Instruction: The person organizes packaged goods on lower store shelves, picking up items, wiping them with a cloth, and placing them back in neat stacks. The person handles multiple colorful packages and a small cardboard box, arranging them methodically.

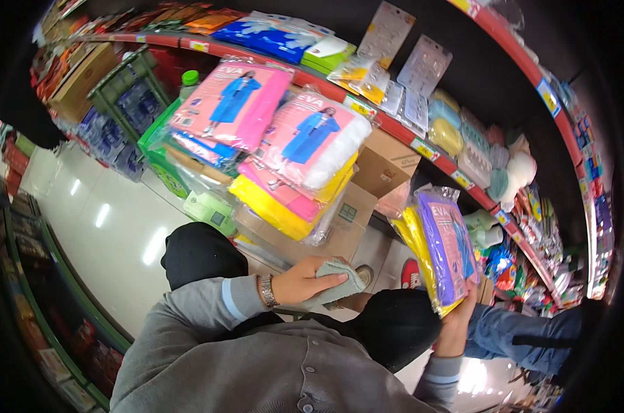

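My left hand (299, 282), with a silver watch at its wrist, is closed around a folded grey-green cloth (348, 281) in front of my body. At the right, my right hand (458, 320) grips the lower end of packaged raincoats, a purple one (437, 241) and a yellow one (416, 251), held roughly upright. Ahead of my left hand, more packaged raincoats lie in piles: a pink one (262, 113) on top at the left, a white one (350, 148) on top beside it, and yellow ones (277, 212) below.
An open cardboard box (339, 230) stands under the piles, near a green crate (162, 165). Shelves with a red edge (394, 131) curve around the far side, holding packets and soap boxes. Bottled water packs (109, 141) stand far left. Another person's jeans-clad leg (525, 337) is close at right.
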`<state>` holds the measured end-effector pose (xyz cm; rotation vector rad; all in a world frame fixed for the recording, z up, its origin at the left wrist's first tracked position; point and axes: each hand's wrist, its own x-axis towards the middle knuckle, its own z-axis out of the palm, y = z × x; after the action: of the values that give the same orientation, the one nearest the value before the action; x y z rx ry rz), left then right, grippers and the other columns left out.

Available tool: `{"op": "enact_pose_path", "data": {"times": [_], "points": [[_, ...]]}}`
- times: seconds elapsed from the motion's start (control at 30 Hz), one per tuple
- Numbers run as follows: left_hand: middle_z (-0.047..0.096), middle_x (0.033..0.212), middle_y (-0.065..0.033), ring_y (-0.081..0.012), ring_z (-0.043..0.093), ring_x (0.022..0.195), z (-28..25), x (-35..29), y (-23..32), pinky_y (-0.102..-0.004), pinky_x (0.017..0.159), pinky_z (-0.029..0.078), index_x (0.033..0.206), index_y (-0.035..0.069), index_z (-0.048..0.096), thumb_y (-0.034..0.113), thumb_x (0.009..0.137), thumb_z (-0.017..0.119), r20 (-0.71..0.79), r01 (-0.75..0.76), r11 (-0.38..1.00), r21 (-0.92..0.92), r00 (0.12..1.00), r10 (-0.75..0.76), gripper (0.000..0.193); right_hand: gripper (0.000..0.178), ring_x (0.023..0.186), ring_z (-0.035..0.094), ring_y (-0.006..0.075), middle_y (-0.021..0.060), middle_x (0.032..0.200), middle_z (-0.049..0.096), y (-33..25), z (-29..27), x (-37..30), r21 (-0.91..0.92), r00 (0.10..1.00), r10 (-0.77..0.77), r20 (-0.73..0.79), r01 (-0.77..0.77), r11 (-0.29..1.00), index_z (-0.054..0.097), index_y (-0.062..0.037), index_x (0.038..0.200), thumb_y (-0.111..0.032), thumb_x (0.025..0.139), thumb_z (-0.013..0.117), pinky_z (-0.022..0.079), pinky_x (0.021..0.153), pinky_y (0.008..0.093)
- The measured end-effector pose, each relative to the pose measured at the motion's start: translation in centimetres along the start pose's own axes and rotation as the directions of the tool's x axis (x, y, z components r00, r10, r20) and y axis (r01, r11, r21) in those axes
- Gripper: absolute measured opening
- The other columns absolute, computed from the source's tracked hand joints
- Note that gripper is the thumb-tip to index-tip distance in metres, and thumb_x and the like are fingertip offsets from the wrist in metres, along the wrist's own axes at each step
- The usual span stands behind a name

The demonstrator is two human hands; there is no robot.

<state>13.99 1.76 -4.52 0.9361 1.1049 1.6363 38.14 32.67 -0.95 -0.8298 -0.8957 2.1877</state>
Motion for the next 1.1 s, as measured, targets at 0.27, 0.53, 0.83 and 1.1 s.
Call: {"op": "enact_pose_path", "data": {"times": [0.27, 0.53, 0.83, 1.1], "points": [[0.068, 0.097, -0.0062, -0.0123, 0.06, 0.088, -2.4, -1.7, -7.8, -0.0299, 0.081, 0.049, 0.113, 0.002, 0.062, 0.032, 0.096, 0.057, -0.196, 0.173, 0.97, 0.171, 0.971, -0.139, 0.034, 0.06, 0.121, 0.053, 0.0309, 0.0156, 0.134, 0.053, 8.5, 19.9, -1.6, 0.282, 0.939, 0.012, 0.343, -0.116, 0.952, 0.041, -0.0018, 0.137, -0.026, 0.086, 0.059, 0.042, 0.104, 0.0477], [0.066, 0.115, -0.0125, -0.0206, 0.061, 0.103, -5.0, -3.1, -10.5, -0.0343, 0.091, 0.046, 0.124, 0.003, 0.057, 0.029, 0.095, 0.057, -0.113, -0.007, 0.89, 0.457, 0.991, 0.066, 0.039, 0.048, 0.125, 0.047, 0.0292, 0.0175, 0.132, 0.049, 21.9, 33.7, 1.0, 0.377, 0.874, 0.1, 0.476, -0.305, 0.874, 0.039, 0.0026, 0.131, -0.021, 0.094, 0.058, 0.035, 0.111, 0.0418], [0.067, 0.108, -0.0114, -0.0186, 0.061, 0.097, -3.3, -4.5, -7.8, -0.0332, 0.088, 0.047, 0.122, 0.003, 0.058, 0.033, 0.096, 0.056, -0.136, 0.187, 0.939, 0.287, 0.979, -0.154, 0.04, 0.038, 0.123, 0.049, 0.0335, 0.0213, 0.126, 0.052, 22.1, 26.8, -1.0, 0.144, 0.806, 0.231, 0.546, -0.361, 0.921, 0.044, 0.0069, 0.125, -0.014, 0.095, 0.053, 0.038, 0.109, 0.0407], [0.069, 0.092, -0.0105, -0.0166, 0.062, 0.082, -3.3, -4.2, -8.5, -0.0307, 0.077, 0.049, 0.108, -0.001, 0.064, 0.035, 0.094, 0.059, -0.141, 0.289, 0.848, 0.444, 0.957, -0.252, 0.038, 0.02, 0.09, 0.058, 0.0184, 0.0104, 0.1, 0.061, 14.1, 16.8, 1.8, -0.017, 0.854, -0.506, 0.125, 0.511, 0.859, 0.049, -0.0027, 0.112, -0.008, 0.093, 0.054, 0.047, 0.081, 0.0319]]}}
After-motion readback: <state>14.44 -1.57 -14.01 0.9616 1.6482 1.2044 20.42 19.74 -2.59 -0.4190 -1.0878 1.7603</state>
